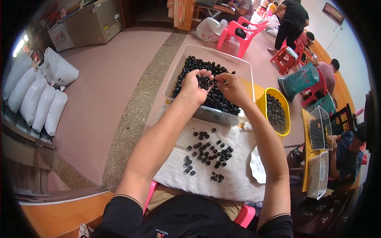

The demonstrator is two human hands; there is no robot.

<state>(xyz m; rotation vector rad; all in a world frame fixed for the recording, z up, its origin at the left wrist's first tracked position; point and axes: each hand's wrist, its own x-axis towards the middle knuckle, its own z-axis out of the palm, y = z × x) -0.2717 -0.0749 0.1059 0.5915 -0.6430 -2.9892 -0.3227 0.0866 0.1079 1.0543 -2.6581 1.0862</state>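
Observation:
Over a clear plastic bin [248, 75] full of black beads [224, 104], both my hands are raised close together. My left hand [193, 88] is turned palm up and cupped around several small black ring-like beads [204, 82]. The fingertips of my right hand [231, 87] pinch together just beside that palm; what they hold, if anything, is too small to make out. On a white cloth [174, 170] in front of me lie loose black beads [206, 152] in scattered groups, with a cluster of smaller ones [217, 177] nearer me.
A yellow tub [288, 119] of dark beads stands right of the bin. A white scalloped piece [258, 166] lies at the cloth's right edge. Farther right, another person sits by a bead bin [317, 131] and white basket [317, 174]. White sacks [37, 103] line the left; a pink chair [242, 33] stands ahead.

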